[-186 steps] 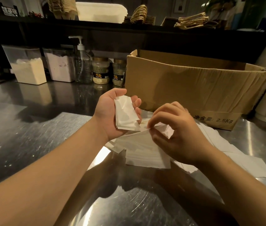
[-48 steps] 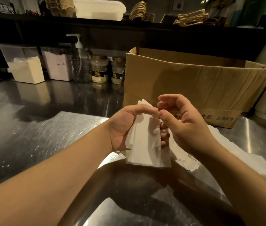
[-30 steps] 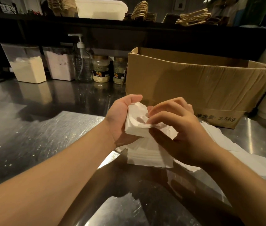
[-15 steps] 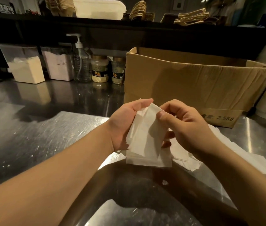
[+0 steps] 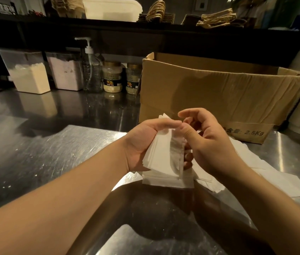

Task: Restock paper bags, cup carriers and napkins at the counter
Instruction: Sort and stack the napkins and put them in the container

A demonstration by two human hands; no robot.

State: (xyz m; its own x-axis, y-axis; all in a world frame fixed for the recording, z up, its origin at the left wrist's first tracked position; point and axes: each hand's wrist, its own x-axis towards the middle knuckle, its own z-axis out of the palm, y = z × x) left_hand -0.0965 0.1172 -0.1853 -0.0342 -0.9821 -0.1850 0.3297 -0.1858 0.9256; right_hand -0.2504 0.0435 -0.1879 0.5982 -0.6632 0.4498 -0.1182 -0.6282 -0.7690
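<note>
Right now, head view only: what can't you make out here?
- Inside of the cardboard box: its near wall hides the contents.
- Left hand fingers: behind the napkin stack it grips.
- Right hand: its fingertips are partly hidden behind that stack, so its contact is unclear.
- Loose napkins on the counter: partly covered by the right forearm.
- Jar labels: too small and dim to read.
- Shelf items: dark, cut by the top edge.
</note>
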